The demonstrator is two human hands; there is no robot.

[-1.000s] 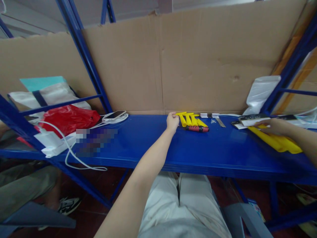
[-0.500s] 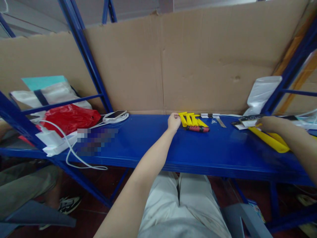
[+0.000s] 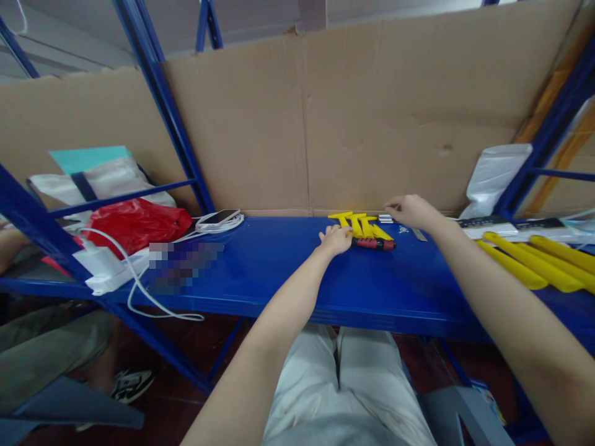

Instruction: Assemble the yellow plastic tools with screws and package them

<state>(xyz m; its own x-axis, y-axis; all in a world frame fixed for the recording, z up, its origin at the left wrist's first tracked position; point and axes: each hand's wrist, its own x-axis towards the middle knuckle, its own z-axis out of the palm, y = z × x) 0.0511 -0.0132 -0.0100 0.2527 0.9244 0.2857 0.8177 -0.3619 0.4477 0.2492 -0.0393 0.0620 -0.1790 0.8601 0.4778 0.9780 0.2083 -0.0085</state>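
My left hand (image 3: 335, 240) is over the blue shelf with its fingers apart, at the left end of a red and black screwdriver (image 3: 375, 244). Its fingertips come close to the nearest of several short yellow T-shaped pieces (image 3: 343, 218). The hand hides whatever is under its palm. My right hand (image 3: 409, 209) reaches in from the right, fingers stretched leftward and slightly apart, just above some small white and black sticks (image 3: 385, 218). I see nothing held in it. Below its wrist lie tiny silvery parts (image 3: 403, 230) and a flat metal strip (image 3: 421, 235).
Long yellow pieces (image 3: 534, 266) lie at the right, before black-and-white packages (image 3: 488, 227). A white pouch (image 3: 497, 176) leans at the back. To the left are a phone (image 3: 222, 217) on coiled cable, a red bag (image 3: 139, 223) and a power strip (image 3: 114, 279). Another person sits at far left.
My right hand has moved left from the packages and long yellow pieces to the white and black sticks. My left hand has come slightly nearer and right, from the yellow pieces' far ends toward the screwdriver.
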